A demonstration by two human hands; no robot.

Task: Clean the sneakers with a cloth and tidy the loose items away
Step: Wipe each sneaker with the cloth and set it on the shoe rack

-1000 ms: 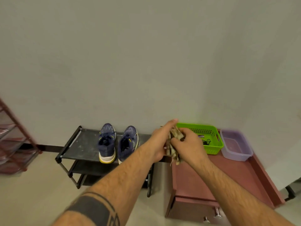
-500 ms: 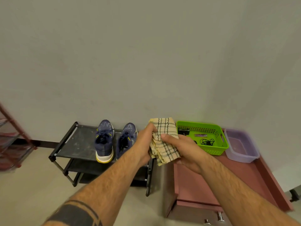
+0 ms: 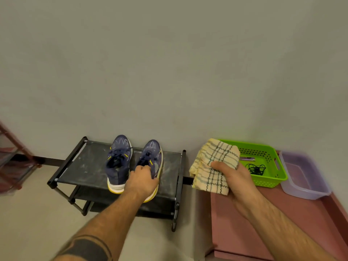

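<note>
Two navy sneakers with yellow-white soles stand side by side on a black shoe rack (image 3: 82,166). My left hand (image 3: 142,180) rests on the heel of the right sneaker (image 3: 153,153), fingers curled over its collar. The left sneaker (image 3: 118,159) stands untouched beside it. My right hand (image 3: 232,176) holds a folded yellow checked cloth (image 3: 212,164) in the air, between the rack and the green basket (image 3: 273,178).
The green basket holds a black cable (image 3: 256,168) and a small purple item (image 3: 247,158). It sits on a reddish cabinet top (image 3: 244,228) next to a lilac tub (image 3: 303,179). A red rack (image 3: 11,157) stands at the far left. A plain wall is behind.
My left hand let go of the cloth and dropped onto the right sneaker's heel. The cloth stayed in my right hand and shifted right, toward the basket.
</note>
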